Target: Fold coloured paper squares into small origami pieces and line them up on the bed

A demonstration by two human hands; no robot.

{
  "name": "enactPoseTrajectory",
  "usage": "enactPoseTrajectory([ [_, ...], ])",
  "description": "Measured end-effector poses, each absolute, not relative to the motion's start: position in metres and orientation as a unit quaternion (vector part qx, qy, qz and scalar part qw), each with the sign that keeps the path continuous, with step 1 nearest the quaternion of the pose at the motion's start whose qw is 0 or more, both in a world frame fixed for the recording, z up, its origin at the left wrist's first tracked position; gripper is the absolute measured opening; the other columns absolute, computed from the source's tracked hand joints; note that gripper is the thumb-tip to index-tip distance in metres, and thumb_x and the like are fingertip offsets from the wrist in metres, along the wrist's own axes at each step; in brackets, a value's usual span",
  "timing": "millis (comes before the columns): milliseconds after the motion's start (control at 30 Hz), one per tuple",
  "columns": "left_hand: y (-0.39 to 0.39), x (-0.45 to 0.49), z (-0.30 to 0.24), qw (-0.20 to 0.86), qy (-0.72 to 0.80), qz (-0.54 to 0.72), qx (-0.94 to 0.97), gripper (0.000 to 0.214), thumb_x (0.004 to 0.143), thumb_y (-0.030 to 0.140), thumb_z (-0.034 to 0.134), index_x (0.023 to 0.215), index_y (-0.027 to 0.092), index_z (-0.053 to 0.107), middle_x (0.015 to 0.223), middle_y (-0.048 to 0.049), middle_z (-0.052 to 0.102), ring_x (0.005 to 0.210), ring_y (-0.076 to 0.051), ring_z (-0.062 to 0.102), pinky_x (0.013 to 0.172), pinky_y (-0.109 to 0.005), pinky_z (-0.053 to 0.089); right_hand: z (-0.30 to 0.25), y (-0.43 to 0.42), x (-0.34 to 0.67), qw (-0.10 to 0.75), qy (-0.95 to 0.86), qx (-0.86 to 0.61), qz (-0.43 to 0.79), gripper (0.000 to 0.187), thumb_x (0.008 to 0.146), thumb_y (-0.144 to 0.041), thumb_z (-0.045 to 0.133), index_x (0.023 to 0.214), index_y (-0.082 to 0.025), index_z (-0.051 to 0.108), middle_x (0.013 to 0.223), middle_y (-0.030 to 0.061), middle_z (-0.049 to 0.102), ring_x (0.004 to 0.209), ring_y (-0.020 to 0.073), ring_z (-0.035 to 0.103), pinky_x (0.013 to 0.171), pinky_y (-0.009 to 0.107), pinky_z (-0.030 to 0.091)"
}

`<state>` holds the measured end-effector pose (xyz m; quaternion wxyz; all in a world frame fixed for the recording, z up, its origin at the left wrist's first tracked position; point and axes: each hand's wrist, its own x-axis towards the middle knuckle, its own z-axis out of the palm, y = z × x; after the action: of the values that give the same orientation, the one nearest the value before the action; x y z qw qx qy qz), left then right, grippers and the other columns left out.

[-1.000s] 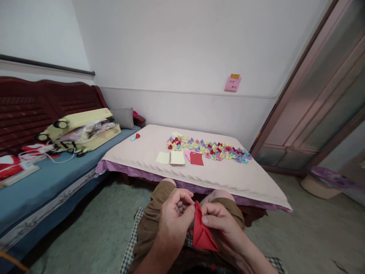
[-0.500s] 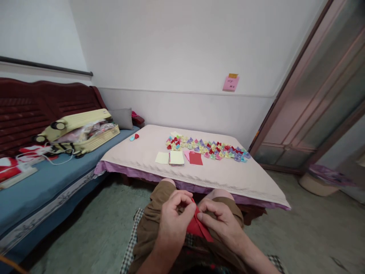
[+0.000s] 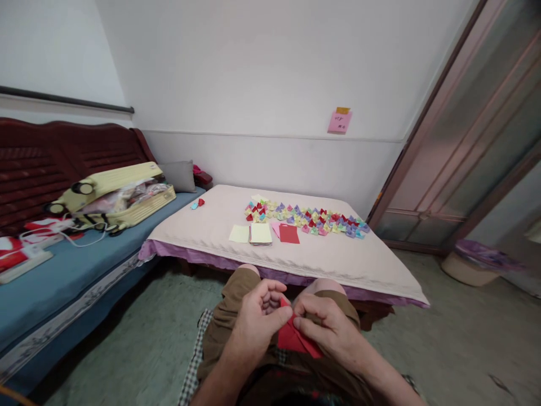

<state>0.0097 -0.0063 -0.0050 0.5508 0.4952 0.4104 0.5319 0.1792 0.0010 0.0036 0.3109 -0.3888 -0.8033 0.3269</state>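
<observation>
Over my lap I have a sheet of red folding paper (image 3: 291, 334), folded on the slant with a pointed top corner. My left hand (image 3: 260, 316) holds its left side, the thumb lying on the paper and the other fingers curled behind. On the right, my right hand (image 3: 324, 326) pinches the paper between thumb and bent forefinger. Beyond my knees, a pad of pale yellow paper squares (image 3: 261, 233) and a red paper sheet (image 3: 289, 233) lie on the cloth-covered table (image 3: 203, 237). Many small folded paper pieces (image 3: 310, 217) in mixed colours spread out behind them.
A red and a blue folded piece (image 3: 198, 204) sit at the table's far left. An open yellow suitcase (image 3: 122, 194) rests on the blue-covered bench (image 3: 97, 256). A pink note (image 3: 339, 121) hangs on the wall. A lined bin (image 3: 471, 268) stands at right.
The left fingers have loosened and moved apart from the thumb. The red paper's folded lower flap has shifted slightly right; the right hand keeps its pinch.
</observation>
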Motion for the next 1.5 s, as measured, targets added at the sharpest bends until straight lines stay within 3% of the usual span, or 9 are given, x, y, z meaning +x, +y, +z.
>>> enactPoseTrajectory([
  [233, -0.004, 0.004, -0.010, 0.511, 0.439, 0.581, 0.457, 0.019, 0.065, 0.017, 0.069, 0.083, 0.014, 0.063, 0.064, 0.0019, 0.062, 0.059, -0.011, 0.056, 0.057, -0.021, 0.042, 0.004, 0.001, 0.178, 0.323, -0.760, -0.401, 0.397, 0.003, 0.077, -0.017, 0.058, 0.076, -0.019, 0.061, 0.070, -0.0003, 0.062, 0.066, 0.0154, 0.054, 0.060, 0.025, 0.041],
  [467, 0.002, -0.008, -0.013, 0.491, 0.450, 0.597, 0.448, 0.024, 0.073, 0.023, 0.069, 0.095, 0.016, 0.063, 0.072, -0.0004, 0.067, 0.068, -0.013, 0.060, 0.067, -0.024, 0.047, -0.006, 0.002, 0.189, 0.399, -0.674, -0.421, 0.457, 0.016, 0.081, -0.025, 0.062, 0.094, -0.017, 0.062, 0.074, 0.0013, 0.064, 0.063, 0.0144, 0.057, 0.058, 0.025, 0.046],
  [600, 0.000, -0.014, -0.010, 0.439, 0.453, 0.570, 0.527, 0.023, 0.074, 0.019, 0.066, 0.097, 0.018, 0.068, 0.079, -0.0009, 0.067, 0.070, -0.013, 0.059, 0.067, -0.023, 0.046, 0.001, 0.002, 0.196, 0.438, -0.680, -0.418, 0.412, 0.016, 0.083, -0.027, 0.062, 0.096, -0.018, 0.064, 0.075, 0.0017, 0.062, 0.065, 0.0151, 0.057, 0.058, 0.025, 0.046],
  [800, -0.004, -0.024, -0.002, 0.359, 0.410, 0.510, 0.666, 0.016, 0.081, 0.014, 0.059, 0.087, 0.021, 0.072, 0.082, -0.0010, 0.068, 0.079, -0.015, 0.060, 0.073, -0.024, 0.044, 0.019, 0.000, 0.199, 0.402, -0.780, -0.353, 0.324, 0.014, 0.087, -0.020, 0.058, 0.091, -0.019, 0.072, 0.082, 0.0053, 0.068, 0.079, 0.0190, 0.061, 0.074, 0.031, 0.045],
  [1067, -0.006, -0.024, 0.002, 0.333, 0.378, 0.442, 0.742, 0.022, 0.084, 0.009, 0.054, 0.090, 0.021, 0.071, 0.086, -0.0016, 0.067, 0.083, -0.015, 0.060, 0.075, -0.025, 0.043, 0.012, 0.004, 0.199, 0.377, -0.825, -0.327, 0.266, 0.016, 0.086, -0.014, 0.058, 0.092, -0.020, 0.072, 0.084, 0.0059, 0.068, 0.082, 0.0188, 0.060, 0.075, 0.030, 0.045],
  [1200, -0.005, -0.024, 0.000, 0.367, 0.414, 0.418, 0.720, 0.016, 0.083, 0.012, 0.055, 0.086, 0.020, 0.069, 0.078, -0.0003, 0.066, 0.073, -0.013, 0.059, 0.068, -0.023, 0.043, 0.016, 0.003, 0.200, 0.381, -0.777, -0.364, 0.344, 0.011, 0.083, -0.020, 0.063, 0.075, -0.018, 0.070, 0.093, 0.0074, 0.065, 0.083, 0.0187, 0.061, 0.072, 0.029, 0.048],
  [1300, -0.005, -0.024, -0.002, 0.451, 0.404, 0.414, 0.680, 0.019, 0.087, 0.016, 0.051, 0.093, 0.018, 0.068, 0.075, -0.0012, 0.066, 0.067, -0.013, 0.060, 0.063, -0.022, 0.045, 0.018, 0.001, 0.203, 0.373, -0.714, -0.349, 0.478, 0.016, 0.085, -0.028, 0.062, 0.076, -0.017, 0.071, 0.104, 0.0081, 0.060, 0.069, 0.0138, 0.062, 0.064, 0.028, 0.051],
  [1400, -0.007, -0.024, -0.002, 0.477, 0.381, 0.412, 0.676, 0.023, 0.090, 0.019, 0.046, 0.095, 0.017, 0.068, 0.073, -0.0021, 0.066, 0.067, -0.013, 0.060, 0.064, -0.023, 0.046, 0.017, 0.000, 0.202, 0.381, -0.691, -0.304, 0.534, 0.015, 0.085, -0.030, 0.063, 0.082, -0.018, 0.072, 0.094, 0.0057, 0.059, 0.059, 0.0109, 0.060, 0.055, 0.025, 0.050],
  [1500, -0.008, -0.020, 0.001, 0.447, 0.365, 0.420, 0.701, 0.023, 0.089, 0.018, 0.047, 0.091, 0.017, 0.070, 0.077, -0.0030, 0.066, 0.071, -0.014, 0.060, 0.068, -0.023, 0.045, 0.018, -0.001, 0.197, 0.392, -0.736, -0.302, 0.461, 0.013, 0.084, -0.026, 0.064, 0.079, -0.018, 0.073, 0.079, 0.0039, 0.061, 0.066, 0.0141, 0.059, 0.057, 0.024, 0.047],
])
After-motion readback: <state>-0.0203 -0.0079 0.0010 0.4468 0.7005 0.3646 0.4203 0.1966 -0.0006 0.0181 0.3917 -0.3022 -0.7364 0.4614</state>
